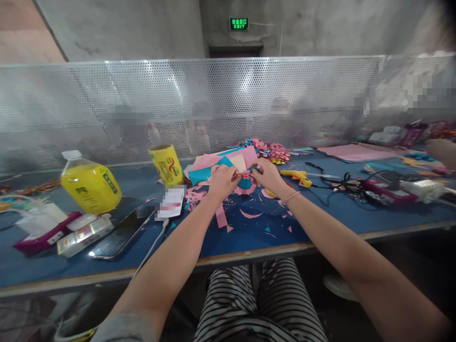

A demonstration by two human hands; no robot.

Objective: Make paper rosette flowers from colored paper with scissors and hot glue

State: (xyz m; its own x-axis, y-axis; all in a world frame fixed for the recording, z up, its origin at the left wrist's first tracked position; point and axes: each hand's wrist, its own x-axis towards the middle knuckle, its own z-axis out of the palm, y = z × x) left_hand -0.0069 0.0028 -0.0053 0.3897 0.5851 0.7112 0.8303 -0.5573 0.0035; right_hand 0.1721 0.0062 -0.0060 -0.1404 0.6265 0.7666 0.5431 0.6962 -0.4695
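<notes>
Blue table (pixel 245 240), perforated metal screen (pixel 228 90), concrete wall (pixel 149 28); left fingers (pixel 231 171), right fingers (pixel 262 166) apparently pinching pink paper (pixel 245 190).

The person's left hand (pixel 223 180) and right hand (pixel 268 175) partly hide the frilled pink paper (pixel 245 190) between them, its details blurred. Pixel blocks obscure the lit white-screened phone (pixel 175 202). The right edge cuts off another person's bare arm (pixel 444 151).

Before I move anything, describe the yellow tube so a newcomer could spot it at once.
Find the metal screen behind the blue table. Just before it, left of the coloured sheets and the left hand, stands the yellow tube. Unlike the yellow bottle further left, it is open-topped, with a red mark.
</notes>
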